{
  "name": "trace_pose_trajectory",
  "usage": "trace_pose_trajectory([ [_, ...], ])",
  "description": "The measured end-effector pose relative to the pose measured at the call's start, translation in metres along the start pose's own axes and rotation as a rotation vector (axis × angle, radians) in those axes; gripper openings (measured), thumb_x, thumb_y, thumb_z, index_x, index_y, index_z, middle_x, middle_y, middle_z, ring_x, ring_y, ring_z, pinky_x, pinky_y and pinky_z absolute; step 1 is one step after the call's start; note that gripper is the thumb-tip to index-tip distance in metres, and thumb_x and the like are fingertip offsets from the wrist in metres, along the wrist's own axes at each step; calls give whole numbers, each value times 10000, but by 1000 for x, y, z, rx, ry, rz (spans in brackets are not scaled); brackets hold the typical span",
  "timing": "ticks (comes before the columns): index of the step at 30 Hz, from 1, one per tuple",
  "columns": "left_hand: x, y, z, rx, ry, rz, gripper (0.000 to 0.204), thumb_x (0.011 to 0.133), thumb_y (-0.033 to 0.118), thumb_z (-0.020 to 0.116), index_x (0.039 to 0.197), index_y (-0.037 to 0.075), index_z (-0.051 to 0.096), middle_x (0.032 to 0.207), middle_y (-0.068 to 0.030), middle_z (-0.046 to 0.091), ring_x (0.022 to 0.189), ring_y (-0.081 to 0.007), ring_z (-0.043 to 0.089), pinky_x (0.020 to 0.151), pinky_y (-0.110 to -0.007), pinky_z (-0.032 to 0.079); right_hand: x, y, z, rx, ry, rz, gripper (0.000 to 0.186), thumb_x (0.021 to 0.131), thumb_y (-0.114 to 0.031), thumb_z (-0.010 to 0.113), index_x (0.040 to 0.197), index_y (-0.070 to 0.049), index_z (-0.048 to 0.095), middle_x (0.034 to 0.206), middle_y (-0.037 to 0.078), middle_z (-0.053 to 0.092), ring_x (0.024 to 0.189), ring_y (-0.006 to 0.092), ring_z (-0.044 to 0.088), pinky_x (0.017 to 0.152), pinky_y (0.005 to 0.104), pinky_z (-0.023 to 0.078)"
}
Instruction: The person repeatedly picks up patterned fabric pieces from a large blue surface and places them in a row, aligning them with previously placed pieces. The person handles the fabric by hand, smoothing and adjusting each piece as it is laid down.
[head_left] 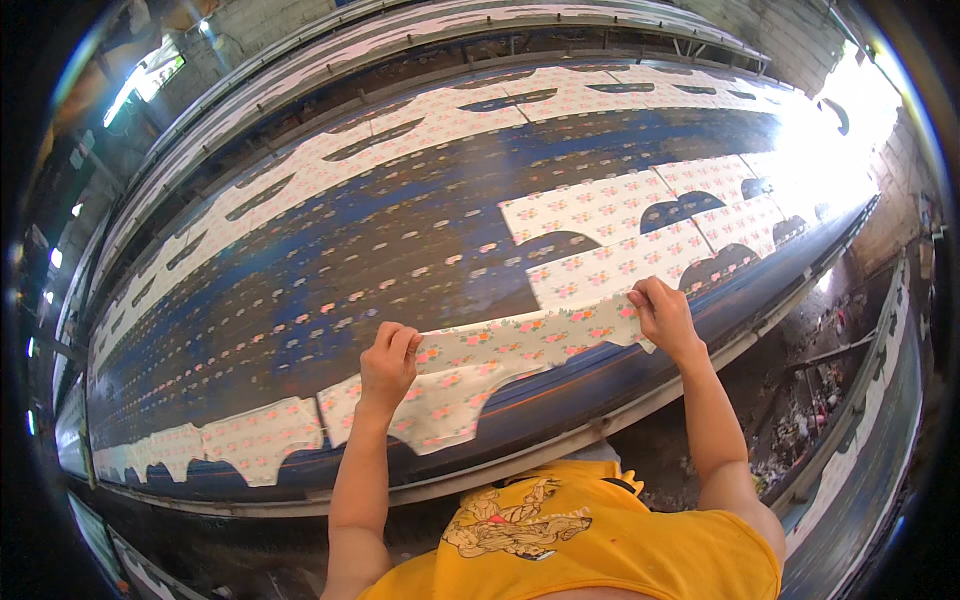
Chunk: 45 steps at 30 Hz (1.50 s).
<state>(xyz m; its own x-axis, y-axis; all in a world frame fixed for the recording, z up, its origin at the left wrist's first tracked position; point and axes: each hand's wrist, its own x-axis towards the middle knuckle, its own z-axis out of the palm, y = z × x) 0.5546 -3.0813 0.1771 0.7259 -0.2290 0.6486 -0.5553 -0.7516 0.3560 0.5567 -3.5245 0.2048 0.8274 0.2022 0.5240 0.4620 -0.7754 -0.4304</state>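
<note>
A white fabric piece (530, 340) with a pink and orange floral print is stretched between my two hands near the table's front edge. My left hand (388, 365) pinches its left upper corner, and my right hand (660, 315) grips the right end. The cloth's lower part hangs down, with curved cutouts along its edge. Behind it, more printed pieces (600, 265) lie flat to the right. Along the front edge to the left runs a row of similar cut pieces (262, 435). What touches the cloth inside my closed fingers is hidden.
The long dark blue table (400, 240) carries rows of faint print marks. Another row of printed pieces (440, 115) lies along its far side. A second long table (400, 40) stands beyond, and another table (850, 460) with fabric is at the lower right. Strong glare hides the far right end.
</note>
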Motion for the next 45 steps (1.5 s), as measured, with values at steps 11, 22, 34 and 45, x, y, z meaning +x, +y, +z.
trace_pose_trajectory([
  [11,64,148,133,-28,-79,42,144,871,40,724,945,69,604,810,-69,618,563,-247,610,451,-340,478,21,182,-142,246,-279,41,101,926,-79,677,877,-3,631,674,148,628,572,284,616,537,374,458],
  [22,77,97,275,138,-292,-143,109,965,192,639,946,98,588,924,-83,605,667,-343,662,560,-438,561,48,338,-46,112,-383,-33,209,954,-215,676,918,-23,600,812,149,673,719,380,660,610,466,506],
  [34,99,82,302,213,-513,-360,192,1002,283,597,1044,96,585,1025,-104,578,772,-368,664,656,-475,552,69,378,7,-77,-423,-12,349,921,-348,710,927,-45,538,824,151,659,736,403,663,629,500,515],
  [45,92,77,312,146,-388,-331,177,928,193,677,1026,69,596,1058,-91,556,959,-321,603,775,-451,513,67,377,9,-133,-324,-112,222,860,-232,730,920,-50,618,942,126,598,915,354,637,688,484,517],
])
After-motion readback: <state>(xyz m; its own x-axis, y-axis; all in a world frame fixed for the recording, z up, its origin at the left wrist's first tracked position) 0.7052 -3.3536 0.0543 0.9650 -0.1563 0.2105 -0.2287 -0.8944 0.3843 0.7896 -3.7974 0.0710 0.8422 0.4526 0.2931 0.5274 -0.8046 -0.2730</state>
